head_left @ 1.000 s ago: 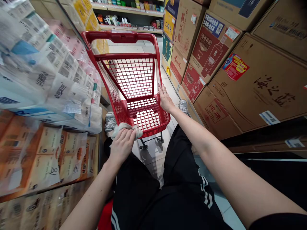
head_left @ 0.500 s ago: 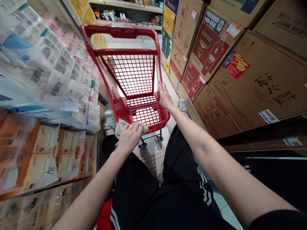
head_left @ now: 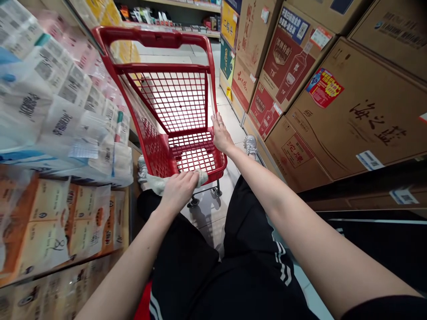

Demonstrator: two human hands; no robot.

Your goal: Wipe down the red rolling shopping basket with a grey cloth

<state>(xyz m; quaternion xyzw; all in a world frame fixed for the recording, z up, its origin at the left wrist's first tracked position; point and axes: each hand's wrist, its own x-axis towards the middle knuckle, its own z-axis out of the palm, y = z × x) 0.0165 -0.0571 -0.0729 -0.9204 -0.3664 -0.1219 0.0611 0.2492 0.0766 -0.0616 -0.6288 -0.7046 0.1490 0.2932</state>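
A red plastic shopping cart [head_left: 160,66] with a grid-walled basket stands on the floor between my feet. My left hand [head_left: 180,189] is closed on a pale cloth [head_left: 156,183] and presses it to the basket's near edge. Part of the cloth spreads left along that edge, and a bunched end sticks out right of the fingers. My right hand [head_left: 222,134] holds the cart's right side, its fingers lying along the rim. The inside of the basket holds nothing that I can see.
Stacked cardboard cartons [head_left: 360,111] line the right side. On the left are wrapped tissue packs [head_left: 60,115] above orange packs [head_left: 50,222]. A shelf of small goods [head_left: 167,22] stands at the far end. Pale floor tiles [head_left: 213,226] run beneath the cart.
The cloth has slid along the near edge and now lies flatter, stretched out to the left of my left hand. The view has shifted slightly; my right hand stays on the cart's side.
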